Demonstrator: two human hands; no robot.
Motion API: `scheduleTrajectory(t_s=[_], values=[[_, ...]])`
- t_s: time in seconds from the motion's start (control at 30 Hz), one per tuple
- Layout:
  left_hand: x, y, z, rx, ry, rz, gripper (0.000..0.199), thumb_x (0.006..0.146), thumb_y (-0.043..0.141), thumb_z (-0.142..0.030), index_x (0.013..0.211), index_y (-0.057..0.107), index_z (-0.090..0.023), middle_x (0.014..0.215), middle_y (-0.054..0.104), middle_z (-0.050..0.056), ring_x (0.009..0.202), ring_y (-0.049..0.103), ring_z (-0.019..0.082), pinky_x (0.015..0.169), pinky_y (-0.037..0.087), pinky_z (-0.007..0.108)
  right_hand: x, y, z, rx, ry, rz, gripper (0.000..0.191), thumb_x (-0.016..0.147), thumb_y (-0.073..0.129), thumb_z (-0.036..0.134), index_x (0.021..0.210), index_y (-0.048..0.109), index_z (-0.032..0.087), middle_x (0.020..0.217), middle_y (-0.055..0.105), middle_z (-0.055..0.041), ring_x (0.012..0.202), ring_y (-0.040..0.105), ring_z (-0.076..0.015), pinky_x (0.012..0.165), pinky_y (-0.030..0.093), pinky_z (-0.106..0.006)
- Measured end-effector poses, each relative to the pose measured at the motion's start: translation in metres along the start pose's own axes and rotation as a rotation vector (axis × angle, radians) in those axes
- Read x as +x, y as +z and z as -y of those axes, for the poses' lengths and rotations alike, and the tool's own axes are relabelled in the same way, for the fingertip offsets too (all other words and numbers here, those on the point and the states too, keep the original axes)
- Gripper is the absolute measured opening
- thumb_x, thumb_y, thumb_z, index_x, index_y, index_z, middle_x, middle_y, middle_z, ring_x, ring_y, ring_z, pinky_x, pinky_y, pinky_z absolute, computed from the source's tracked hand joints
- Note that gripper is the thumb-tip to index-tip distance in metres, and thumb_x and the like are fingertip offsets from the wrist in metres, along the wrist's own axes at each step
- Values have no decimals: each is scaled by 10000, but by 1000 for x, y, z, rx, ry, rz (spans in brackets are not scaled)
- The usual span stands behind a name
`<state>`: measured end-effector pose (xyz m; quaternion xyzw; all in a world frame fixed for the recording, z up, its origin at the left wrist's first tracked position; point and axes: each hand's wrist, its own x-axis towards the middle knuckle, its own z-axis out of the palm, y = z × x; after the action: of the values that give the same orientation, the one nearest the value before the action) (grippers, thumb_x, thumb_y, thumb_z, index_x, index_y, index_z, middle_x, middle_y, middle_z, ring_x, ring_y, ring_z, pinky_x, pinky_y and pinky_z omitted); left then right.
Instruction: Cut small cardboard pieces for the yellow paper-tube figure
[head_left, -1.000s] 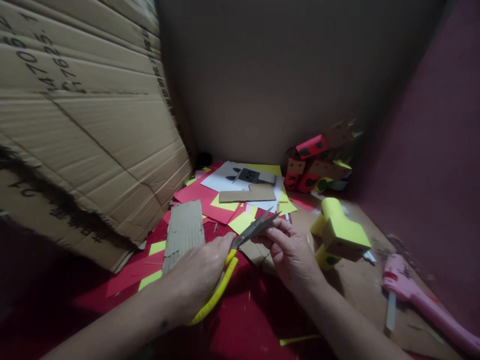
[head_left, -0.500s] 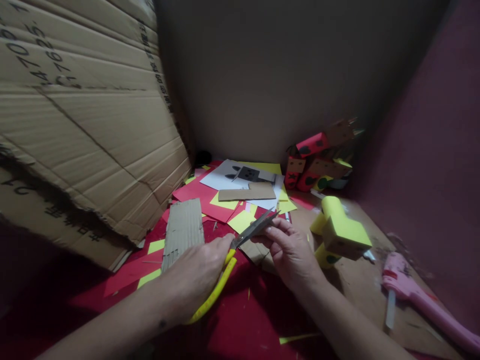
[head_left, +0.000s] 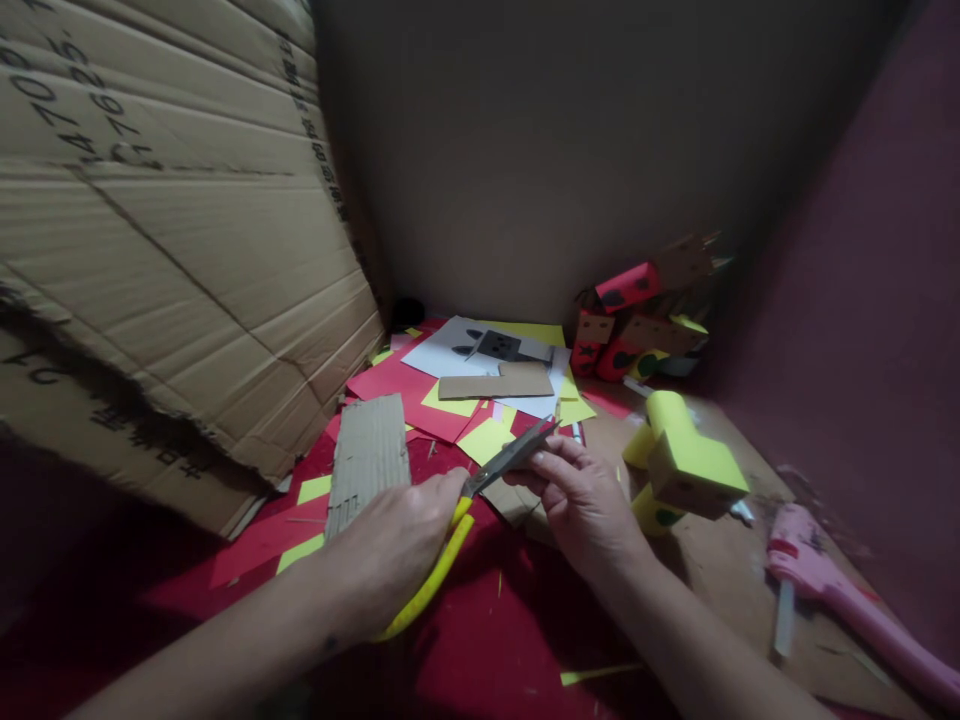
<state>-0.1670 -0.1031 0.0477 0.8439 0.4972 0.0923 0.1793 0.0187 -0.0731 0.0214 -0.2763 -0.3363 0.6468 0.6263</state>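
My left hand (head_left: 405,530) is closed around scissors (head_left: 439,590) with yellow handles and grey metal blades. The blades point up and to the right, set only slightly apart, with their tips beside the fingers of my right hand (head_left: 589,505). Those fingers are pinched together at the blades; whatever is between them is too small or too hidden to name. Under and beyond my left hand lies a strip of corrugated cardboard (head_left: 369,445). A square of yellow paper (head_left: 484,440) rests just behind the blades.
A large cardboard sheet (head_left: 187,250) leans at left. Coloured papers and an L-shaped cardboard piece (head_left: 495,385) lie at the back. On the right are a yellow paper-covered animal figure (head_left: 694,465), a pink glue gun (head_left: 806,560) and several red figures (head_left: 626,290) by the wall.
The scissor blades look slightly closer together. Both hands stay in nearly the same place, and the whole view has shifted a little.
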Motion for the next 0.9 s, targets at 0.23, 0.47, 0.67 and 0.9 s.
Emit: scheduleTrajectory(t_s=[0.23,0.47,0.67,0.9], values=[[-2,-10,-5,3,-80,45,167,865,355,-241,930,496,-179,686,578,28,554,509,150,506,350,243,-1,-1,1,-39,11,-2,80,630,757,167,648,680,153,624,706,-16,579,651,-137,594,541,-253],[25,-4,14,-354,-40,-93,149,869,394,-316,787,445,-202,608,513,-33,512,461,123,476,339,231,-6,4,2,-152,75,24,183,657,739,244,674,575,163,593,670,-6,483,620,-141,470,504,-249],[40,-15,6,-556,-61,-162,176,848,475,-348,805,488,-178,616,503,-37,477,444,87,438,347,197,-9,0,1,-279,-2,69,113,726,674,231,744,579,173,546,610,40,399,513,-78,407,396,-188],[47,-22,-16,-794,5,-187,322,783,600,-304,1048,499,-151,657,553,-42,469,448,67,464,370,205,-8,-7,2,-337,-5,95,59,774,626,237,782,604,182,513,570,55,430,487,-82,453,382,-201]])
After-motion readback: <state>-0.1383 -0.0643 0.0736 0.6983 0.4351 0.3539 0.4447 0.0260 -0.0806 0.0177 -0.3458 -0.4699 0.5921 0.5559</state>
